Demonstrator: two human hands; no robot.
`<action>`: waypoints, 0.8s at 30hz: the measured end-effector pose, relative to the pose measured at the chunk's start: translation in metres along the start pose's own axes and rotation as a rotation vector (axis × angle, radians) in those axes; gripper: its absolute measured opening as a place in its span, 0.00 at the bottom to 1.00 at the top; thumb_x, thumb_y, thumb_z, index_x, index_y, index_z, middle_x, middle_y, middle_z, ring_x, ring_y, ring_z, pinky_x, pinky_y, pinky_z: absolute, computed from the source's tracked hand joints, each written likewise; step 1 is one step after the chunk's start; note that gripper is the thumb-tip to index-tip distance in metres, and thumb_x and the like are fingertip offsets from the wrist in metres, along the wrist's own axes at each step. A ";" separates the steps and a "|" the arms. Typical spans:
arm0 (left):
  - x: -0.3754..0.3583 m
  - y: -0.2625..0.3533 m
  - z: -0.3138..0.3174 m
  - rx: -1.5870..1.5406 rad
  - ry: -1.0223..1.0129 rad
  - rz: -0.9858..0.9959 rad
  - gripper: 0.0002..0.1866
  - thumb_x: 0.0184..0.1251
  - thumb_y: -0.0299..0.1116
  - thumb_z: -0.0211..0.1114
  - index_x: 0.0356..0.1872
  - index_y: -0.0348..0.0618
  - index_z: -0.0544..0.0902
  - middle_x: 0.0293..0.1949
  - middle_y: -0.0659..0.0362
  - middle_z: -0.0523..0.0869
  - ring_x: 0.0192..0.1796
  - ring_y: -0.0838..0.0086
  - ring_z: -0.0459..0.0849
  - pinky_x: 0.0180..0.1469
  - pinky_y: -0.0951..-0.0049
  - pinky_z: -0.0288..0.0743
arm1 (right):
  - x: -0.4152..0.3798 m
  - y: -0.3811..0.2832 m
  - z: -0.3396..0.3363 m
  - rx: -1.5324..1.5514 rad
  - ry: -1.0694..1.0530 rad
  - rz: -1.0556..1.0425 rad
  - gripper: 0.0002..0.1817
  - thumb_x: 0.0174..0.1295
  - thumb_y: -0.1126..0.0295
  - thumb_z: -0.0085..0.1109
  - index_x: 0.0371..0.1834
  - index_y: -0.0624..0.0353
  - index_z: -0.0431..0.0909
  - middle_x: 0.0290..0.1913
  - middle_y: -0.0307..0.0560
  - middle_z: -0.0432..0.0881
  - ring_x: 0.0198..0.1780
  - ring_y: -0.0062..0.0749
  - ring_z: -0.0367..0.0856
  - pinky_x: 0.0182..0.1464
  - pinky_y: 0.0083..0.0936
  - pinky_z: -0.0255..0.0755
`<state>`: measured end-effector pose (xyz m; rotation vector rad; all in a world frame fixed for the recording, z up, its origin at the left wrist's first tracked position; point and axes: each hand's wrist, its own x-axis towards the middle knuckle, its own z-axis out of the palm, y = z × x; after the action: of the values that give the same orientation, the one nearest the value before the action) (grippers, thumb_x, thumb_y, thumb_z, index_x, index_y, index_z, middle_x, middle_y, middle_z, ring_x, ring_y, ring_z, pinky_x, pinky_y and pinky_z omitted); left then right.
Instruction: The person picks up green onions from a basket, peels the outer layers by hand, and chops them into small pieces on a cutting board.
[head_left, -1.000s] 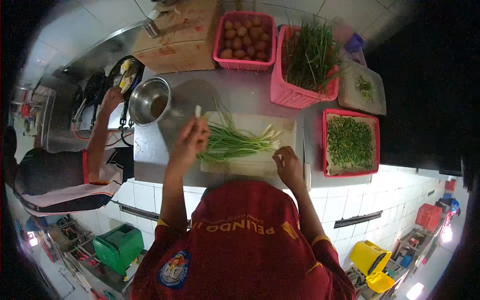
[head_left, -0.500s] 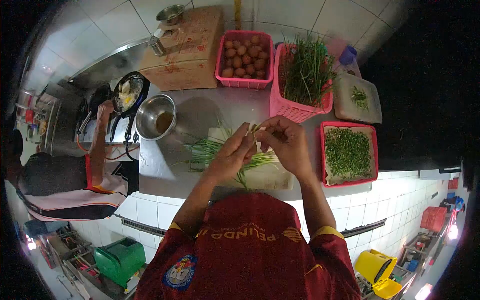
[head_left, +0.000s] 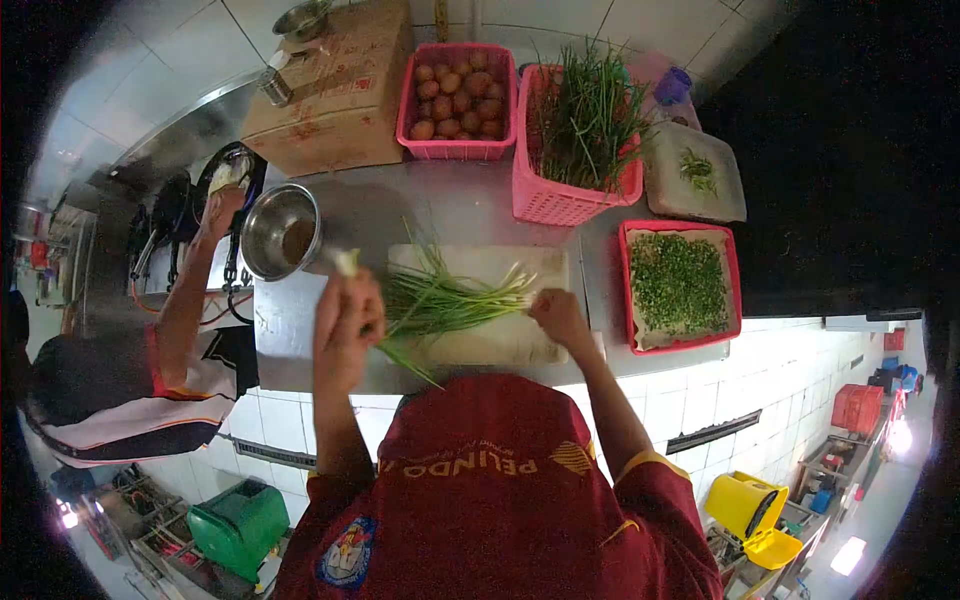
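A bunch of green onions [head_left: 450, 300] lies across a white cutting board [head_left: 480, 347], white ends to the right and leaves to the left. My right hand [head_left: 560, 317] is closed, its fingertips right at the white ends. Left of the board, my left hand [head_left: 347, 325] is raised and blurred by motion, with fingers curled around a small whitish-green piece [head_left: 346, 262] that sticks up from the top of the fist; I cannot tell its kind. A steel bowl [head_left: 262, 228] with some brownish liquid stands just beyond that hand.
Behind the board are a pink basket of eggs [head_left: 458, 152], a pink basket of green onions [head_left: 565, 200] and a cardboard box [head_left: 330, 95]. To the right sit a red tray of chopped greens [head_left: 682, 290] and a clear container [head_left: 720, 205]. A co-worker's arm [head_left: 190, 285] reaches toward a pan [head_left: 238, 165].
My hands, together over the board before, are now apart: the left has swung left with the pale piece, the right has come down to the white ends. The co-worker's pan has shifted.
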<state>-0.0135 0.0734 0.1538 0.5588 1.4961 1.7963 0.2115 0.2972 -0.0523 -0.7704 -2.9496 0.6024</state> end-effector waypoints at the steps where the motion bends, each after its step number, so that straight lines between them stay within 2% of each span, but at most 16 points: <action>1: -0.005 0.006 -0.008 -0.024 -0.029 0.066 0.15 0.78 0.48 0.49 0.38 0.46 0.69 0.24 0.67 0.66 0.23 0.85 0.58 0.22 0.82 0.51 | -0.012 0.001 0.019 0.050 0.134 -0.015 0.07 0.57 0.71 0.65 0.32 0.63 0.81 0.33 0.53 0.83 0.33 0.48 0.82 0.38 0.37 0.76; 3: -0.014 0.018 -0.012 -0.040 -0.006 0.180 0.16 0.79 0.47 0.49 0.38 0.45 0.69 0.24 0.65 0.66 0.23 0.84 0.57 0.21 0.82 0.50 | -0.025 -0.009 0.035 0.149 0.403 -0.051 0.09 0.55 0.67 0.67 0.30 0.61 0.80 0.29 0.54 0.81 0.29 0.48 0.81 0.34 0.37 0.76; 6: -0.022 0.036 -0.012 0.012 0.122 0.322 0.16 0.79 0.47 0.48 0.37 0.44 0.69 0.24 0.64 0.66 0.23 0.84 0.56 0.21 0.82 0.48 | -0.032 -0.028 0.016 0.426 0.301 0.258 0.08 0.60 0.72 0.63 0.38 0.65 0.83 0.37 0.56 0.84 0.40 0.51 0.83 0.43 0.38 0.77; 8: -0.021 0.045 -0.012 0.082 0.156 0.417 0.16 0.79 0.46 0.48 0.37 0.44 0.69 0.23 0.63 0.66 0.23 0.83 0.56 0.21 0.83 0.49 | -0.028 -0.048 -0.028 0.466 0.331 0.144 0.08 0.59 0.73 0.63 0.39 0.64 0.83 0.38 0.55 0.84 0.39 0.51 0.83 0.41 0.37 0.77; 12: 0.001 0.027 -0.008 0.230 0.037 0.286 0.16 0.80 0.46 0.47 0.37 0.45 0.71 0.24 0.64 0.69 0.22 0.84 0.62 0.20 0.80 0.53 | -0.012 -0.079 -0.110 0.540 0.359 -0.015 0.07 0.59 0.75 0.64 0.39 0.62 0.84 0.38 0.53 0.85 0.35 0.45 0.84 0.37 0.33 0.77; 14: 0.024 0.001 -0.004 0.152 -0.276 0.144 0.16 0.80 0.45 0.47 0.42 0.44 0.74 0.26 0.63 0.74 0.25 0.83 0.70 0.23 0.79 0.62 | -0.004 -0.095 -0.147 0.584 0.286 -0.081 0.06 0.60 0.75 0.63 0.40 0.62 0.84 0.36 0.52 0.85 0.33 0.41 0.84 0.36 0.31 0.76; 16: 0.036 -0.022 0.026 0.202 -0.317 0.175 0.17 0.80 0.45 0.47 0.47 0.41 0.75 0.29 0.61 0.78 0.29 0.80 0.75 0.30 0.78 0.71 | 0.006 -0.110 -0.175 0.633 0.218 -0.173 0.06 0.60 0.75 0.64 0.40 0.62 0.84 0.35 0.50 0.85 0.32 0.35 0.84 0.35 0.29 0.75; 18: 0.045 -0.033 0.044 0.286 -0.418 0.238 0.18 0.80 0.45 0.47 0.52 0.41 0.75 0.33 0.61 0.80 0.32 0.79 0.77 0.36 0.76 0.73 | 0.014 -0.121 -0.195 0.684 0.154 -0.275 0.07 0.59 0.76 0.66 0.40 0.63 0.84 0.33 0.46 0.86 0.32 0.27 0.82 0.35 0.25 0.75; 20: 0.048 -0.050 0.050 0.418 -0.351 0.326 0.19 0.80 0.46 0.46 0.52 0.42 0.75 0.33 0.63 0.79 0.31 0.80 0.75 0.34 0.77 0.73 | 0.023 -0.133 -0.205 0.700 0.140 -0.231 0.06 0.58 0.76 0.67 0.38 0.63 0.84 0.31 0.45 0.85 0.32 0.24 0.81 0.35 0.24 0.74; 22: 0.044 -0.045 0.056 0.262 -0.395 0.171 0.20 0.80 0.48 0.46 0.53 0.42 0.75 0.32 0.64 0.78 0.30 0.81 0.74 0.33 0.78 0.71 | 0.027 -0.139 -0.209 0.695 0.158 -0.224 0.06 0.58 0.75 0.66 0.37 0.63 0.83 0.31 0.45 0.85 0.31 0.25 0.82 0.34 0.24 0.74; 24: 0.036 -0.031 0.055 -0.177 -0.525 -0.229 0.21 0.80 0.49 0.45 0.53 0.41 0.75 0.31 0.65 0.76 0.28 0.82 0.71 0.31 0.81 0.68 | 0.031 -0.140 -0.208 0.676 0.199 -0.265 0.05 0.60 0.72 0.64 0.37 0.61 0.82 0.31 0.48 0.85 0.29 0.29 0.83 0.33 0.27 0.75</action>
<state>0.0108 0.1389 0.1325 0.6754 0.9881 1.4412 0.1460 0.2745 0.1912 -0.3347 -2.3544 1.2959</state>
